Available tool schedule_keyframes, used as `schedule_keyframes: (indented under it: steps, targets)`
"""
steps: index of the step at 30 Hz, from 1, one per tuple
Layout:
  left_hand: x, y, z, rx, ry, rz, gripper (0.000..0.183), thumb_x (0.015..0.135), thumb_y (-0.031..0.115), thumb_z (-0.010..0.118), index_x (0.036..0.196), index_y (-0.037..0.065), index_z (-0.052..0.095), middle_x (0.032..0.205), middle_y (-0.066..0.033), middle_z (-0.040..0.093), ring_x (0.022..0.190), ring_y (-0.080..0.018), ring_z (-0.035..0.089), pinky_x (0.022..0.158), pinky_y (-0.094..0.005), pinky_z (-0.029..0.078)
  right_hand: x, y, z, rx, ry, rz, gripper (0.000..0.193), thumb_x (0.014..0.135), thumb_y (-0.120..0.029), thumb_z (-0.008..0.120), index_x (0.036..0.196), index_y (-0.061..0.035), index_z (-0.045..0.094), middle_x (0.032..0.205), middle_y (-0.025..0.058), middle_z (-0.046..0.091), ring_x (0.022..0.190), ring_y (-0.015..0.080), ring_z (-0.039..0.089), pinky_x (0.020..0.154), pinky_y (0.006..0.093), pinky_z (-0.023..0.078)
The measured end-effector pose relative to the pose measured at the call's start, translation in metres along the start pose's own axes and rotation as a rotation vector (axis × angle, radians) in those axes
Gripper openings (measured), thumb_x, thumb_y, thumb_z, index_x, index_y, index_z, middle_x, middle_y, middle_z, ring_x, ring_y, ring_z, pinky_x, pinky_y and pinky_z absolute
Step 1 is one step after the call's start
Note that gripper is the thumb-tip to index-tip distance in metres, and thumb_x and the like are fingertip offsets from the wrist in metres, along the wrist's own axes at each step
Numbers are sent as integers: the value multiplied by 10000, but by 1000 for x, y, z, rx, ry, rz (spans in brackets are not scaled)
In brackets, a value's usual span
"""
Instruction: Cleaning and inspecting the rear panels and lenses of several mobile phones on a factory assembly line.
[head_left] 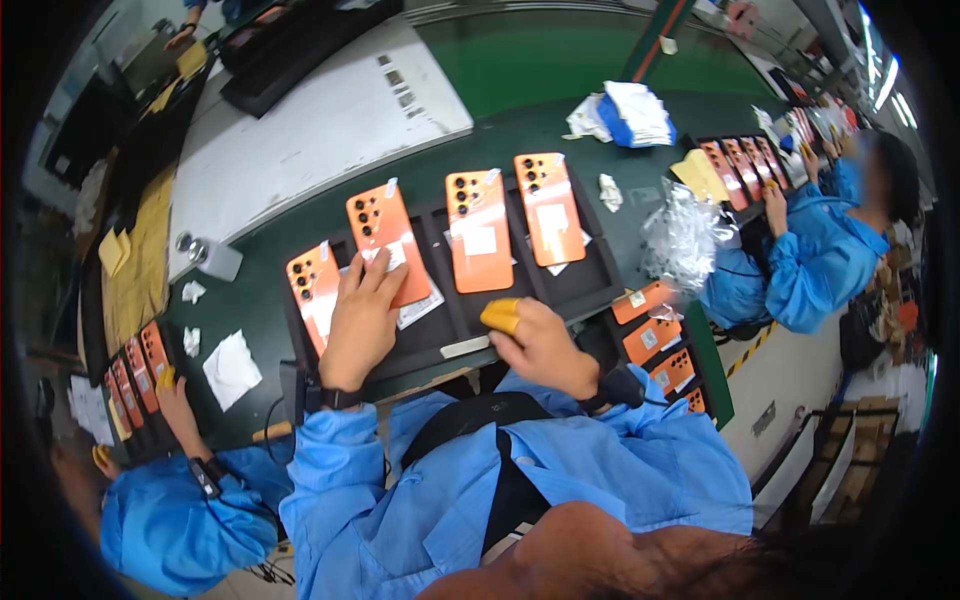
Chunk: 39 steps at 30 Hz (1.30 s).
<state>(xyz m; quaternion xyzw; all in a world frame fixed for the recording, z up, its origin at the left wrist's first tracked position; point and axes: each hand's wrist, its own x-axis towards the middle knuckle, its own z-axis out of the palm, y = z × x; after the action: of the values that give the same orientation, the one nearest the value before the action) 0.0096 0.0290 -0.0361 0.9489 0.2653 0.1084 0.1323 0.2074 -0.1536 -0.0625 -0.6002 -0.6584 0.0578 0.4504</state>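
Dark green work table (275, 300) is spreading beneath the hands, with a broad white panel (310, 130) lying beyond. Bare left hand (362, 325) is resting its extended fingers on the white label of the second orange phone (376, 222) from the left; whether they are grasping it, I cannot tell. Bare right hand (548, 350) is hovering by the front edge of the black compartmented tray (597, 280), fingers curled, a yellow finger cover (500, 316) showing; whether anything is sitting inside the curl, I cannot tell. That second phone is lying in the tray, lenses uppermost, a printed white sheet (420, 308) peeking from under it. Beside it are lying a leftmost orange phone (310, 270), a third (470, 210) and a fourth (540, 190), the last two wearing square white labels whose print is too small for reading. A blank-looking white strip (465, 347) is marking the tray's front edge. Further out, crumpled clear plastic film (685, 240) is heaping at right, a silver-topped white bottle (215, 258) is standing at left, and two blue-smocked co-workers (820, 260) are handling similar phones.
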Motion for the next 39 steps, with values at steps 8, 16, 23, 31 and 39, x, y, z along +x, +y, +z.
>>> schedule_keyframes:
  steps: [8, 16, 23, 31, 39]
  targets:
    - [52, 104, 30, -110, 6, 346, 571, 804, 255, 756, 1309, 67, 568, 1429, -167, 482, 1354, -415, 404, 1113, -524, 354, 41, 132, -108, -758, 402, 465, 278, 898, -216, 657, 1099, -26, 672, 1001, 177, 617, 910, 368, 608, 763, 472, 485]
    - [92, 117, 89, -154, 21, 428, 554, 875, 384, 678, 1325, 76, 575, 1487, -148, 429, 1390, -361, 362, 1106, -554, 334, 51, 190, -101, -993, 229, 515, 199, 854, -231, 713, 952, -61, 744, 893, 112, 668, 901, 308, 644, 768, 425, 524]
    - [97, 113, 87, -211, -33, 445, 594, 885, 395, 665, 1376, 84, 540, 1518, -143, 398, 1423, -355, 322, 1120, -562, 315, 86, 125, -88, -111, 343, 418, 158, 799, -151, 775, 913, -50, 735, 869, 120, 686, 782, 286, 657, 708, 375, 522]
    - [98, 110, 90, -267, -45, 389, 603, 872, 398, 659, 1374, 81, 550, 1480, -148, 452, 1428, -336, 329, 1135, -555, 278, 88, 117, -50, -664, 44, 32, 167, 769, -142, 723, 926, -129, 778, 868, 33, 636, 796, 249, 571, 705, 369, 493]
    - [99, 110, 85, -301, -7, 395, 596, 848, 367, 681, 1344, 55, 571, 1462, -153, 464, 1407, -336, 357, 1129, -552, 286, 131, 143, -53, -751, -24, -78, 240, 787, -121, 643, 991, -163, 761, 858, 35, 603, 843, 254, 555, 738, 390, 429]
